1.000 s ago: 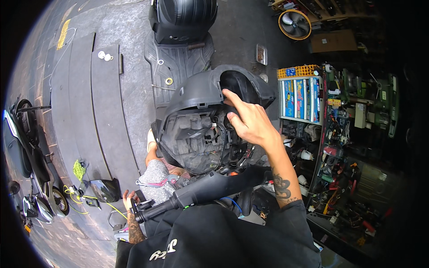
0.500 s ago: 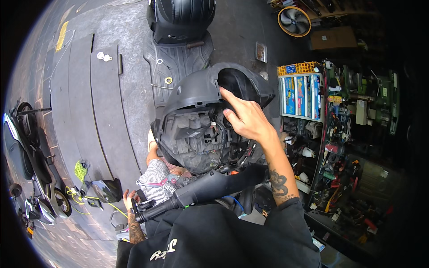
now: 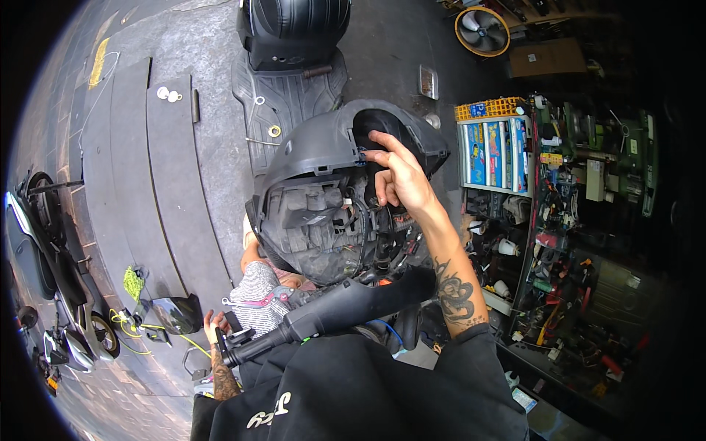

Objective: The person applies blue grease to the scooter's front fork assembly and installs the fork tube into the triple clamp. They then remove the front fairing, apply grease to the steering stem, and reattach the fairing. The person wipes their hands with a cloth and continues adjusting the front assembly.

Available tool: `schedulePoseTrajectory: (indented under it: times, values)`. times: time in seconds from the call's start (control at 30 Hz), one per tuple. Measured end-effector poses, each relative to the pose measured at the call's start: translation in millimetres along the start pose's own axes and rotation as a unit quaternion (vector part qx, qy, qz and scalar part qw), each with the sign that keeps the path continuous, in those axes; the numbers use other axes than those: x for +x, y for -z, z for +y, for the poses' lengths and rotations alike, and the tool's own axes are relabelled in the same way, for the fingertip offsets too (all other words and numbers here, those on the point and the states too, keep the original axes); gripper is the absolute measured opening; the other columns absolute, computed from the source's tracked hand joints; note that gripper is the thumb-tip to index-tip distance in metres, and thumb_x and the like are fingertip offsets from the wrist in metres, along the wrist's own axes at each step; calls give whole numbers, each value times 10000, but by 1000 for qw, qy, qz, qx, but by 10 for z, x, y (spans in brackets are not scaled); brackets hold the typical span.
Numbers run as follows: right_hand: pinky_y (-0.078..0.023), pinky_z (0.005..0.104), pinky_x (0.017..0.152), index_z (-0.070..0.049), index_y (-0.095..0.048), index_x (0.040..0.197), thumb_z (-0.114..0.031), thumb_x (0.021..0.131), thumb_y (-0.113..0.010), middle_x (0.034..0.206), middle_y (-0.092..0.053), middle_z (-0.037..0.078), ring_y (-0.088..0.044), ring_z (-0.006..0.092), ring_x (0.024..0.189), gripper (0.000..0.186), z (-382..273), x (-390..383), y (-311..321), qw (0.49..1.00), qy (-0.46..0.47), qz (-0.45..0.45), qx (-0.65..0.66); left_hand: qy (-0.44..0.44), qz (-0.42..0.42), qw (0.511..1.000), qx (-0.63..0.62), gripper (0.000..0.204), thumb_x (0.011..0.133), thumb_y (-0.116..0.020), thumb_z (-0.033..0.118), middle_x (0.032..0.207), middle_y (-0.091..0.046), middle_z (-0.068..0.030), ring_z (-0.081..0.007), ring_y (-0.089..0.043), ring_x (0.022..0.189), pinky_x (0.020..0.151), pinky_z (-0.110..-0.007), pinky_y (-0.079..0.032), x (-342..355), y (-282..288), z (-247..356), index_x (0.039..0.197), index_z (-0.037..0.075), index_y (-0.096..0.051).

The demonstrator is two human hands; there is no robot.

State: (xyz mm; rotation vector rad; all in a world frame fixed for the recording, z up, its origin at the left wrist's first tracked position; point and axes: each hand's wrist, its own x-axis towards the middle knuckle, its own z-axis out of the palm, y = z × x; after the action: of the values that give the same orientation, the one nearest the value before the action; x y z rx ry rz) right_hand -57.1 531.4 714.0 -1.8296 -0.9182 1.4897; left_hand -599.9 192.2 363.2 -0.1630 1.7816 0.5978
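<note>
My right hand point(image 3: 404, 173) is at the rim of a dark grey plastic scooter panel point(image 3: 312, 141). Two of its fingers stretch toward the panel's opening, one touching the edge, while the lower fingers curl loosely. Behind the panel lie dusty black covers and wiring point(image 3: 316, 213). In front of me the scooter's handlebar point(image 3: 331, 309) runs across, with a pink lever point(image 3: 268, 298) and a black grip at its left end. Beside that end is my left hand point(image 3: 215, 325), its fingers apart and loosely bent, holding nothing I can see.
The scooter's footboard point(image 3: 250, 88) and black seat point(image 3: 298, 33) are ahead. A metal shelf point(image 3: 494, 154) and tool-filled racks stand right, below a round fan point(image 3: 482, 31). At left are a dark panel with cables point(image 3: 176, 312) and a parked scooter point(image 3: 62, 272).
My right hand has turned and shifted slightly; a finger now reaches into the panel's opening and the lower fingers show curled. My left hand stays beside the grip.
</note>
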Motion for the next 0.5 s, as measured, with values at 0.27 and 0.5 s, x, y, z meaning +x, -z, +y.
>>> schedulePoseTrajectory:
  times: [0.27, 0.5]
  values:
    - [-494, 294, 593, 13, -439, 1541, -186, 1021, -502, 1401, -614, 290, -646, 196, 645, 560, 51, 50, 26, 983, 103, 49, -147, -3, 0, 1000, 4, 706, 887, -714, 119, 1204, -718, -165, -322, -724, 878, 718, -415, -597, -10, 0, 17, 1524, 133, -410]
    - [-506, 459, 1052, -17, -447, 1521, -184, 1019, -523, 1306, -698, 300, -688, 449, 1191, 535, 7, -51, 37, 969, 94, 5, -229, -8, -14, 1000, 3, 702, 887, -729, 140, 1227, -706, -164, -328, -715, 889, 726, -425, -596, -16, 27, -7, 1516, 135, -416]
